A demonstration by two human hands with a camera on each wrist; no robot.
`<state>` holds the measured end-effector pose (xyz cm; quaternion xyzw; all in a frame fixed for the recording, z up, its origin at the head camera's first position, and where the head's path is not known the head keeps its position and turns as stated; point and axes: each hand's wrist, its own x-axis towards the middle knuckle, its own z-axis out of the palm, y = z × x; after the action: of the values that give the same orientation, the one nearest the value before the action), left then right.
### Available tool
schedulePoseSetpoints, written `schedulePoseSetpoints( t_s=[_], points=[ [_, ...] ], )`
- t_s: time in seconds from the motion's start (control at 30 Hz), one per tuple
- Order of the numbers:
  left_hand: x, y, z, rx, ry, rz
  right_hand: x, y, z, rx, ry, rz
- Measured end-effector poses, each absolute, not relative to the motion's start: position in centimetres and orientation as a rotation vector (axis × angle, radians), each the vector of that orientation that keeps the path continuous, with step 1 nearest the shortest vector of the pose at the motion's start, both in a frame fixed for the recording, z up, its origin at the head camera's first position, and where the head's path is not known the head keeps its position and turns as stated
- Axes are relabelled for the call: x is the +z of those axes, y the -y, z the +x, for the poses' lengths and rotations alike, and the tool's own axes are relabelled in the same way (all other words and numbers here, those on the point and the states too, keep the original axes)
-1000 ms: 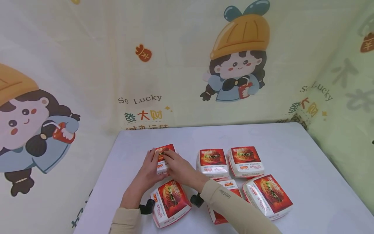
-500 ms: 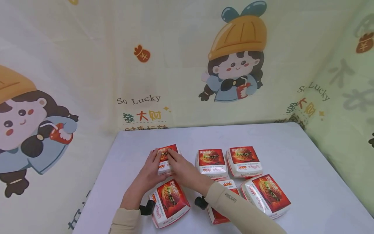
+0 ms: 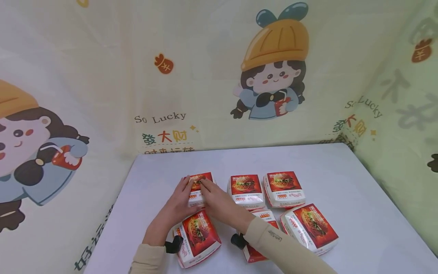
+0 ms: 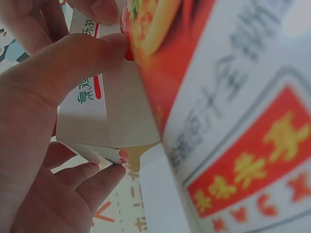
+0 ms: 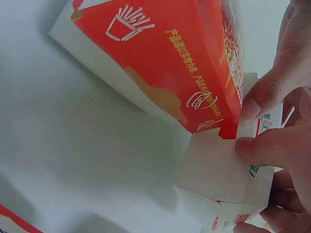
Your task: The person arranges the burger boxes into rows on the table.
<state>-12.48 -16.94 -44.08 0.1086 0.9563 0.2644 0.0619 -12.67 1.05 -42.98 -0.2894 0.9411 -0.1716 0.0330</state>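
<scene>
A white and red paper burger box (image 3: 197, 198) sits at the back left of the table, held from both sides. My left hand (image 3: 178, 201) grips its left side, and my right hand (image 3: 220, 201) grips the right, fingertips over the printed lid. In the left wrist view, the thumb of the left hand (image 4: 43, 92) presses the box's white side (image 4: 129, 109) while the other fingers reach round below. The right wrist view has the right hand (image 5: 291, 155) pinching the same box (image 5: 214, 167). Right in front of it lies another burger box (image 3: 200, 236), turned at an angle.
Several similar boxes stand to the right: one box (image 3: 246, 190) beside the right hand, another box (image 3: 284, 188) next to it, a tilted box (image 3: 311, 228) nearer, and a box (image 3: 254, 254) partly under the right sleeve. Printed cloth (image 3: 205, 87) backs the white table (image 3: 369, 228).
Both hands have slid the held box to the right and slightly nearer, close to the box in front of it. The head view has shifted a little; the other boxes stay in place.
</scene>
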Motion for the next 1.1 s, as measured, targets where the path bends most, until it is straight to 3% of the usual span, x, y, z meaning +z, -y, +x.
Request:
schedulePoseSetpoints(
  t_s=[1.1],
  points=[
    [-44.7,16.1,-11.5,0.803,-2.838,0.361,-44.0,-1.9,-11.0,-0.504,-2.880,-0.860]
  ],
)
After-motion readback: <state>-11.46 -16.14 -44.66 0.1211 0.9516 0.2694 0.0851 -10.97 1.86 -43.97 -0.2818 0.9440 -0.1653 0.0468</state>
